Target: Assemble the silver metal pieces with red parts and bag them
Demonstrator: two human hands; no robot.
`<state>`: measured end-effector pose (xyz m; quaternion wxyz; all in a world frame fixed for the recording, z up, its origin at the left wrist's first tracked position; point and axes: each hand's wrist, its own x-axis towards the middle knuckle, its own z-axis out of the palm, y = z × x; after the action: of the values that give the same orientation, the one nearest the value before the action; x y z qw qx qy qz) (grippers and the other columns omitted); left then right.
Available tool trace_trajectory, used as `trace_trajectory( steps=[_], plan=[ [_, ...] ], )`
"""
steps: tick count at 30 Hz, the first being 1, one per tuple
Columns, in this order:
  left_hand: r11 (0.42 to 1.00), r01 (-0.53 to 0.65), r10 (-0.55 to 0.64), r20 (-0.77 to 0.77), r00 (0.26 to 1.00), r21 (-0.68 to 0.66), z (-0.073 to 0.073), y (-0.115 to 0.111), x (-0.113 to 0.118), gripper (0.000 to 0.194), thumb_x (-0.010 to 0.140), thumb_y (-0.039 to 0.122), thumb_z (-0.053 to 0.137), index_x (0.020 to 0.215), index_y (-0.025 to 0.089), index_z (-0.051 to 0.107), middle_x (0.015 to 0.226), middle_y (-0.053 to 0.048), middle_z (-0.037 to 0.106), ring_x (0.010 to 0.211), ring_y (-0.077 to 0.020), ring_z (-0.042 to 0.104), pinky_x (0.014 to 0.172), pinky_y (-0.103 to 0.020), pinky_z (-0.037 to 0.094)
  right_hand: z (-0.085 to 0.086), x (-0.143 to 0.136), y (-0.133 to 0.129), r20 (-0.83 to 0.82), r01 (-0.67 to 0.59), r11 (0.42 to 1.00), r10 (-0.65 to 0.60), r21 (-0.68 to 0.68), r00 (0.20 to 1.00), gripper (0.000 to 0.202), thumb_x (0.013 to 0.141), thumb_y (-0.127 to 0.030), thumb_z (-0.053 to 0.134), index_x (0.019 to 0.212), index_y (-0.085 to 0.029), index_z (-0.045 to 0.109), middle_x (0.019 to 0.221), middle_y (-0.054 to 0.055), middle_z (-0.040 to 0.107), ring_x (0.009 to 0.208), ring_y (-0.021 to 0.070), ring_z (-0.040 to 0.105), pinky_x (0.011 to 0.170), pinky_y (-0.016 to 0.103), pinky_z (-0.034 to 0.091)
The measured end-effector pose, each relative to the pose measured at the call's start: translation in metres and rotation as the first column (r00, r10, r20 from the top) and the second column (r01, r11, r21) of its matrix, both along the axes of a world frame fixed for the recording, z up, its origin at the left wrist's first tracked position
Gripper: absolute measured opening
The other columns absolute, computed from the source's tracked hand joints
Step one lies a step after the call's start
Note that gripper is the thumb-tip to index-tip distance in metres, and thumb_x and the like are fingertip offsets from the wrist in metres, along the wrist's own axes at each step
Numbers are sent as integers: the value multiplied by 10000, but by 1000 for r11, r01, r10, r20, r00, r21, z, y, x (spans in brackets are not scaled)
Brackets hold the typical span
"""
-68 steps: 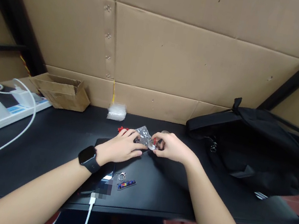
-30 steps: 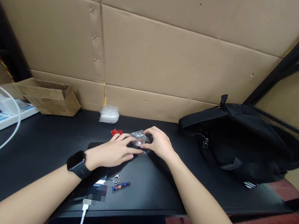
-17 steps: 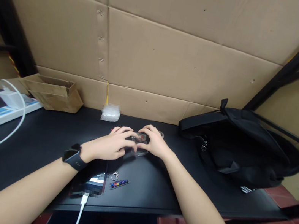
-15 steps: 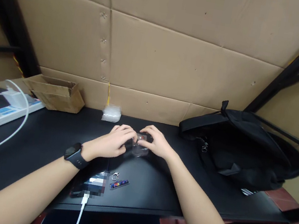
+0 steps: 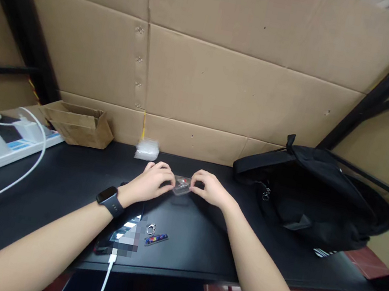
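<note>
A small clear plastic box (image 5: pixel 181 186) with something small and partly red inside is held between my two hands over the black table. My left hand (image 5: pixel 158 183), with a dark watch on its wrist, pinches the box's left edge. The right edge is gripped between the thumb and fingers of my right hand (image 5: pixel 207 187). Closer to the front edge lie a metal ring (image 5: pixel 151 229) and a colourful strip-shaped tag (image 5: pixel 156 239). Beside them a phone (image 5: pixel 122 235) with a white cable lies partly under my left forearm.
An open cardboard box (image 5: pixel 85 134) and a clear plastic bundle (image 5: pixel 147 149) stand along the back. A white power strip (image 5: pixel 18 151) with plugs and cable is at left. A black backpack (image 5: pixel 320 198) fills the right side.
Both hands now grip the box at its opposite edges, and it looks tilted and lifted off the table. My right fingers have moved off its top. The view has shifted slightly.
</note>
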<state>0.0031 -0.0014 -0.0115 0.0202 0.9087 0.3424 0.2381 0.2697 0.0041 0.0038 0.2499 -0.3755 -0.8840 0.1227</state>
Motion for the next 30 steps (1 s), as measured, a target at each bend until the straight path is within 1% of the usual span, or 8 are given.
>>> trace_trajectory(
  steps=[7, 10, 13, 15, 18, 22, 25, 30],
  plan=[
    [996, -65, 75, 172, 982, -64, 0, -4, 5, 116, 964, 283, 532, 941, 237, 636, 1004, -24, 723, 1047, -229, 608, 943, -408, 364, -2, 7, 5, -86, 27, 998, -33, -65, 996, 115, 938, -238, 636, 847, -201, 696, 1098, 67, 678, 1020, 197, 638, 893, 325, 482],
    [994, -38, 62, 236, 970, -103, -1, -5, 9, 51, 932, 241, 560, 981, 235, 568, 890, -3, 726, 968, -216, 648, 912, -383, 390, -6, 1, 4, 7, 74, 996, -74, -47, 997, 213, 988, -238, 542, 846, -195, 694, 1174, 86, 664, 1110, 221, 601, 1006, 391, 446],
    [990, -39, 85, 346, 934, -139, -1, -5, 10, 235, 898, 213, 593, 1087, 230, 455, 819, 21, 715, 865, -203, 682, 885, -369, 411, -9, -5, 2, 100, 148, 989, -145, -18, 984, 306, 1010, -236, 474, 796, -185, 686, 1212, 95, 644, 1120, 235, 575, 1019, 416, 434],
    [985, -52, 112, 374, 921, -167, -2, -5, 10, 229, 907, 212, 582, 1081, 232, 434, 802, 29, 709, 813, -193, 679, 864, -360, 416, -10, -7, 1, 129, 186, 983, -184, -2, 974, 320, 1005, -232, 471, 769, -178, 680, 1211, 102, 640, 1102, 240, 570, 1011, 417, 436],
    [979, -90, 139, 277, 951, -183, -4, -6, 10, 76, 948, 225, 544, 1019, 244, 525, 852, 16, 715, 929, -209, 644, 881, -369, 391, -10, -10, -2, 142, 220, 975, -219, 13, 965, 324, 998, -232, 475, 738, -171, 658, 1172, 117, 642, 1067, 242, 571, 989, 411, 440],
    [983, -138, 153, 120, 981, -118, -8, -8, 12, 243, 1013, 243, 468, 1166, 336, 632, 1062, -5, 697, 1093, -239, 543, 926, -422, 337, -5, -13, -10, 118, 243, 970, -244, 27, 963, 46, 914, -186, 584, 908, -186, 629, 1053, 91, 623, 984, 233, 568, 939, 399, 451],
    [988, -133, 137, 58, 989, -73, -9, -11, 13, 280, 1033, 300, 453, 1235, 367, 634, 1107, -22, 662, 1104, -247, 506, 913, -429, 341, 1, -17, -18, 29, 214, 972, -218, 94, 976, 320, 854, -138, 646, 1155, -206, 561, 1159, 90, 579, 1030, 234, 546, 937, 386, 453],
    [988, -153, 153, -35, 988, 4, -7, -14, 12, 288, 996, 350, 513, 1251, 349, 647, 1177, -65, 602, 1163, -288, 459, 915, -449, 366, 4, -20, -21, 92, 57, 991, -68, 118, 993, 168, 910, -209, 657, 1074, -245, 676, 1163, 65, 622, 1055, 226, 550, 960, 373, 430]
  ],
)
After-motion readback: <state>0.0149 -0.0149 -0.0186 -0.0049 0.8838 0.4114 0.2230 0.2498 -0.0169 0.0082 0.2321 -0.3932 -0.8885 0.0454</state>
